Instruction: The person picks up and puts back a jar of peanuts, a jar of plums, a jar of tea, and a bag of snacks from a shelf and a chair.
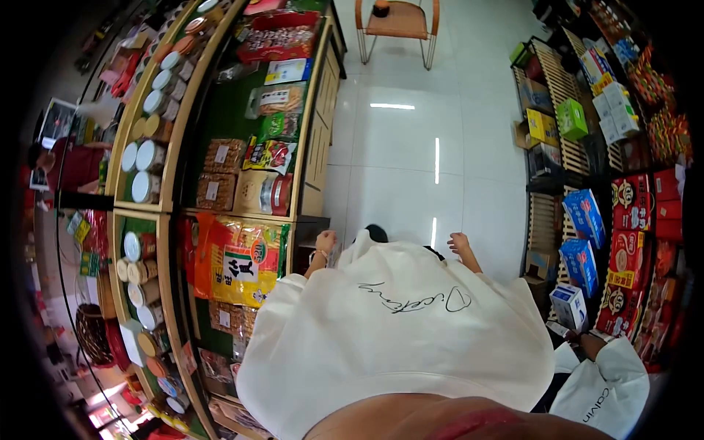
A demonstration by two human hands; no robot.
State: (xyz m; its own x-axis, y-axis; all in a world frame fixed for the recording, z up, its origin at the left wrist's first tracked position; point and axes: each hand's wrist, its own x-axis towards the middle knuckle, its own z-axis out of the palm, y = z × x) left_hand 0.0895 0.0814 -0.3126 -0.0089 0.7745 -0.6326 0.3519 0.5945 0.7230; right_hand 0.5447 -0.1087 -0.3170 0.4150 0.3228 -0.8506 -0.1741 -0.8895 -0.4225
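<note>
My left hand [325, 239], with a band on the wrist, hangs beside the left display shelf, near a large yellow and red snack bag [246, 262]. Its fingers look loosely apart and I see nothing in them. On the other side of my white shirt [396, 323], my right hand [459, 243] is held out over the tiled floor [396, 169]. Slightly bent, its fingers are apart and hold nothing. Both hands are small in view.
Packaged snacks and lidded jars [150, 155] fill the left shelves [317, 147]. Boxes and red packs [627, 260] stand on the right racks. A chair [398, 20] is ahead. At lower right, another person in a white shirt [609, 385] reaches near a blue-white box [569, 306].
</note>
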